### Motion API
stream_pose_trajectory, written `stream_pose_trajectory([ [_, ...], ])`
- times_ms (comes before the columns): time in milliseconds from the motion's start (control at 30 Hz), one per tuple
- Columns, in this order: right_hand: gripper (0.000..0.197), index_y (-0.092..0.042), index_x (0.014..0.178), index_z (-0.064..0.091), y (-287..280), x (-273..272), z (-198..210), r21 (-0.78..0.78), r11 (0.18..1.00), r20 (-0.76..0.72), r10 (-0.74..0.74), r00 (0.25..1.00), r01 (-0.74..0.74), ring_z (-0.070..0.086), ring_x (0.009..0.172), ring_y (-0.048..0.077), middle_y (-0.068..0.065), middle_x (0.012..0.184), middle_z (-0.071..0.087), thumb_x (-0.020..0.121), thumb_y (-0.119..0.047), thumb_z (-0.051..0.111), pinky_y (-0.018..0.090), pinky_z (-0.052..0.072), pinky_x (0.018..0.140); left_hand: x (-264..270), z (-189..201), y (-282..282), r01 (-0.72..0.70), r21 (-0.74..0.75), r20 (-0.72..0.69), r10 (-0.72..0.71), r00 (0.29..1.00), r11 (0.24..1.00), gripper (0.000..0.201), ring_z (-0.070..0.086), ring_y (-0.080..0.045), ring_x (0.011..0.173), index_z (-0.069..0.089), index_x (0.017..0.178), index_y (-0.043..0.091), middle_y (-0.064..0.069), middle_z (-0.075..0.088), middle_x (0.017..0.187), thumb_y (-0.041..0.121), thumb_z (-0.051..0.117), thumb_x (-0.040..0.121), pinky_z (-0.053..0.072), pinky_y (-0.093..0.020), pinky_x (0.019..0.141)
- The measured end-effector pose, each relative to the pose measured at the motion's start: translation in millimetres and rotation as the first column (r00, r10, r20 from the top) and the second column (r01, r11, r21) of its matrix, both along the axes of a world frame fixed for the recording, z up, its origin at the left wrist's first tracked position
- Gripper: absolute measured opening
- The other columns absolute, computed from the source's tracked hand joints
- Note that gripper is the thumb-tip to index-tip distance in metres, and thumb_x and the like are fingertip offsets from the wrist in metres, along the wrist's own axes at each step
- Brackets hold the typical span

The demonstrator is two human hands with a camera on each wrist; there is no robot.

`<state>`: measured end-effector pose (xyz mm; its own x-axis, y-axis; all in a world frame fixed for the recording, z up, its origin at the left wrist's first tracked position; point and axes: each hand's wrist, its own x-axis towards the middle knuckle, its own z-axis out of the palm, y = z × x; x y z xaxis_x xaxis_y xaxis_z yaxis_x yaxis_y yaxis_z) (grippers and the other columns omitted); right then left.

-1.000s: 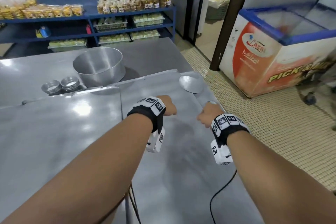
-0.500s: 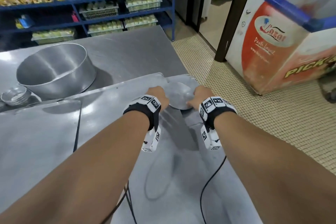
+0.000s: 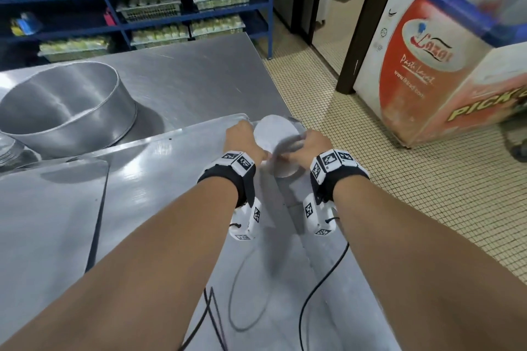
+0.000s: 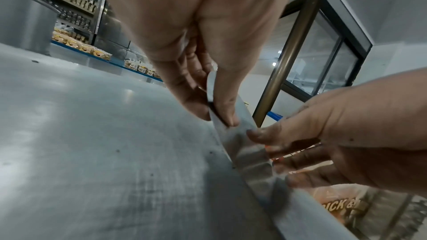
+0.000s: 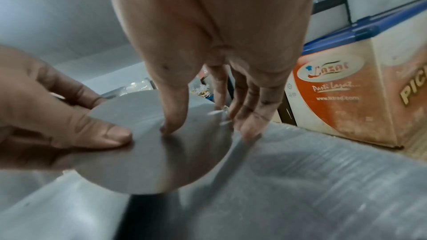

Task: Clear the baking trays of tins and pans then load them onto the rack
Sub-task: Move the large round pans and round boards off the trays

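A thin round metal disc [image 3: 275, 137] is tilted up at the far right corner of the right-hand baking tray [image 3: 171, 179]. My left hand [image 3: 242, 137] pinches its left rim between thumb and fingers [image 4: 215, 114]. My right hand [image 3: 316, 142] holds the right rim, thumb pressed on the top face and fingers under the edge [image 5: 208, 129]. The disc [image 5: 148, 152] looks bare and flat. A second baking tray [image 3: 42, 222] lies to the left, overlapped by the first.
A large round pan [image 3: 65, 105] stands on the steel table behind the trays, with small tins [image 3: 8, 148] at the left edge. A chest freezer [image 3: 442, 65] stands on the tiled floor to the right. Blue shelves [image 3: 171, 17] of packed goods line the back. Cables [image 3: 322, 279] trail below my wrists.
Both hands moved forward from the middle of the tray to the disc at its far corner, took hold of it and tipped it up off the tray.
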<state>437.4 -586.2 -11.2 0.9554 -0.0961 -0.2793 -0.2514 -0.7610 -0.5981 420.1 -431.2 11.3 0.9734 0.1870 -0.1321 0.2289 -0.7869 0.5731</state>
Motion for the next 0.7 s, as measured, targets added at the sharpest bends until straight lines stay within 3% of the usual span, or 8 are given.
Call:
stream_pose_trajectory([
  [67,0.054,-0.014,0.126,0.052,0,-6,8,0.092,0.993,0.06,-0.08,0.995,0.075,0.064,0.099,0.024,0.005,0.109,0.063,0.081,-0.03,0.077,0.028,0.049,0.075,-8,5,5,-0.025,-0.071,0.051,0.029,0.998,0.997,0.048,0.066,-0.027,0.101,0.064,0.102,0.007,-0.006,0.069,0.111,0.012,0.09,0.061,0.056,-0.04,0.088],
  [200,0.047,-0.016,0.117,0.051,4,-29,32,0.229,0.963,0.145,-0.177,0.973,0.141,0.058,0.078,0.017,0.005,0.102,0.06,0.081,-0.023,0.079,0.018,0.041,0.055,-32,23,28,-0.07,-0.14,0.071,0.081,0.994,0.988,0.045,0.059,-0.02,0.091,0.057,0.097,0.02,0.003,0.063,0.097,0.015,0.091,0.067,0.047,-0.029,0.076],
  [267,0.036,-0.016,0.107,0.056,15,-45,46,0.25,0.961,0.195,-0.169,0.966,0.118,0.058,0.076,0.016,0.003,0.097,0.063,0.08,-0.02,0.08,0.023,0.046,0.06,-47,36,42,-0.089,-0.137,0.088,0.102,0.991,0.986,0.047,0.064,-0.023,0.093,0.062,0.098,0.014,0.0,0.068,0.097,0.021,0.093,0.064,0.049,-0.031,0.073],
  [367,0.033,-0.016,0.096,0.057,40,-76,69,0.32,0.941,0.226,-0.189,0.956,0.111,0.061,0.069,0.016,-0.004,0.081,0.058,0.075,-0.018,0.084,0.04,0.06,0.072,-78,60,63,-0.101,-0.086,0.108,0.11,0.988,0.991,0.055,0.066,-0.025,0.092,0.062,0.107,0.013,-0.003,0.069,0.095,0.023,0.091,0.061,0.051,-0.031,0.069],
  [467,0.037,-0.018,0.092,0.057,70,-118,93,0.347,0.935,0.243,-0.162,0.956,0.07,0.063,0.066,0.017,0.002,0.09,0.059,0.071,-0.02,0.087,0.046,0.062,0.062,-118,86,90,-0.054,-0.045,0.12,0.059,0.991,0.998,0.066,0.063,-0.028,0.087,0.05,0.117,0.02,0.0,0.058,0.086,0.016,0.087,0.063,0.059,-0.038,0.073],
  [567,0.037,-0.009,0.098,0.058,100,-162,118,0.367,0.93,0.278,-0.109,0.954,-0.001,0.062,0.07,0.018,0.01,0.095,0.062,0.074,-0.014,0.086,0.044,0.061,0.056,-165,113,123,-0.019,0.036,0.136,0.014,0.991,0.999,0.066,0.063,-0.03,0.087,0.043,0.115,0.025,-0.002,0.058,0.086,0.02,0.086,0.065,0.058,-0.039,0.074],
  [633,0.034,-0.01,0.091,0.058,122,-192,133,0.378,0.925,0.304,-0.079,0.949,-0.044,0.064,0.074,0.023,0.011,0.089,0.063,0.072,-0.01,0.086,0.046,0.061,0.053,-199,131,148,-0.035,0.032,0.176,0.028,0.984,0.999,0.06,0.062,-0.028,0.09,0.047,0.11,0.022,-0.004,0.062,0.096,0.027,0.086,0.066,0.056,-0.038,0.077],
  [700,0.037,-0.018,0.082,0.057,147,-223,147,0.38,0.921,0.331,-0.049,0.942,-0.085,0.066,0.075,0.026,0.009,0.084,0.063,0.067,-0.011,0.089,0.049,0.06,0.053,-233,150,176,-0.052,0.026,0.222,0.045,0.974,0.998,0.051,0.062,-0.026,0.09,0.054,0.104,0.016,-0.002,0.063,0.093,0.029,0.087,0.069,0.051,-0.034,0.074],
])
